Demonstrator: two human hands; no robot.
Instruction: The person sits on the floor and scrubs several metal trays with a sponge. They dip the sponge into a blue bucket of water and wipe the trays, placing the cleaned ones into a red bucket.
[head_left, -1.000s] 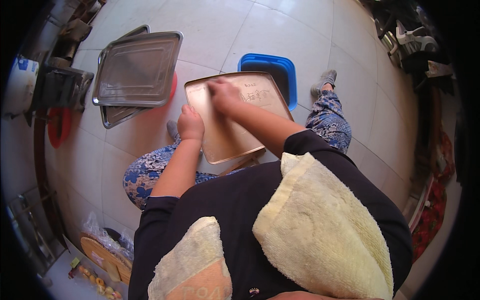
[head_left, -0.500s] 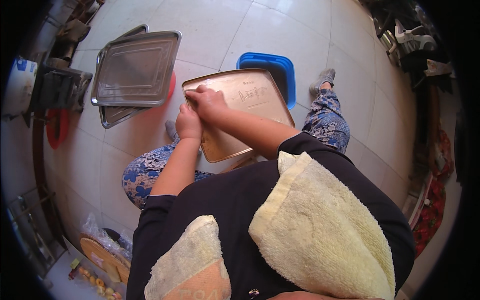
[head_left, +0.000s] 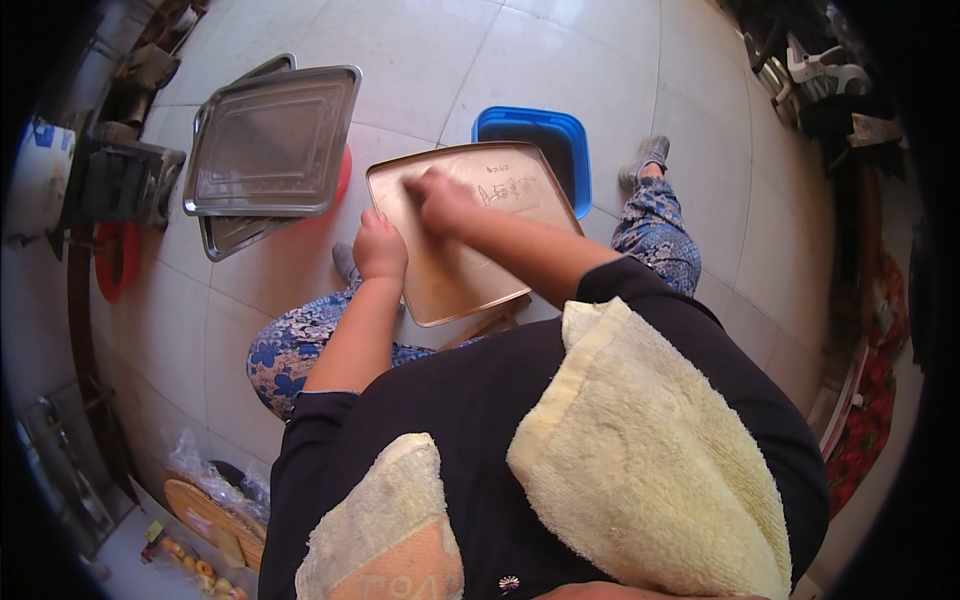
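A shallow gold-coloured baking tray (head_left: 470,265) is tilted in front of me, above my lap. My left hand (head_left: 380,247) grips its left edge, fingers curled over the rim. My right hand (head_left: 440,203) is on or just over the tray's inner surface, near its upper left part. Motion smears the fingers of that hand, so I cannot make out whether anything is in them. Just past the tray's far right corner stands a blue plastic tub (head_left: 540,125), partly hidden by the tray, with a dark inside.
Silver metal trays (head_left: 275,140) lie stacked askew at the far left, over a red container (head_left: 345,175). A yellowish towel (head_left: 650,450) hangs over my chest. Round wooden boards (head_left: 210,515) stand at the lower left. Black equipment (head_left: 130,170) lines the left wall.
My right hand has moved from the tray's left edge rightward over its surface. My left hand keeps its hold on the rim, and the tray has barely shifted.
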